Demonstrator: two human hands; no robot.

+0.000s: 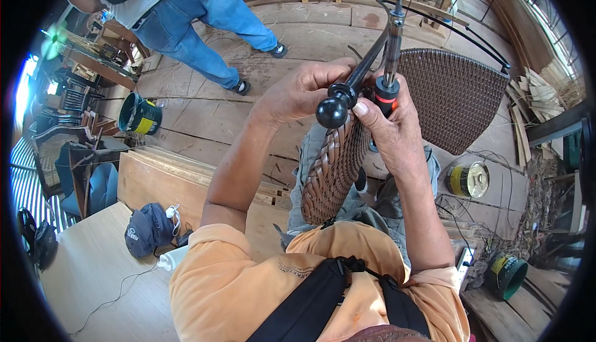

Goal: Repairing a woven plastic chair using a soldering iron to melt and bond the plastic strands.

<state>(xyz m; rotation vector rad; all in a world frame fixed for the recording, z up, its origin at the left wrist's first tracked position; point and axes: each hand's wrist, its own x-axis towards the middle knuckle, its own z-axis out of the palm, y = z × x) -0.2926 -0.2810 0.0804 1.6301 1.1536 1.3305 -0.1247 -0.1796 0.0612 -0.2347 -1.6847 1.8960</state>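
A chair with dark brown woven strips [453,96] leans across my lap, its braided edge [329,168] running down toward my shirt. One glossy black post with a ball end [332,113] points toward me. My left hand [304,93] is at the post's left side, fingers curled and pressed in against it; what they pinch is hidden. My right hand [397,121] is closed around what looks like a soldering iron [386,87], black and red at the handle, its metal tip pointing up and away. My right thumb lies beside the base of the ball.
Someone in blue jeans [180,25] stands at the far left. Buckets [140,114] are on the plank floor, and a metal can [469,179] stands right of my knees. A dark cap [149,229] lies on a pale board [93,280] at left. Wood scraps [540,100] lie far right.
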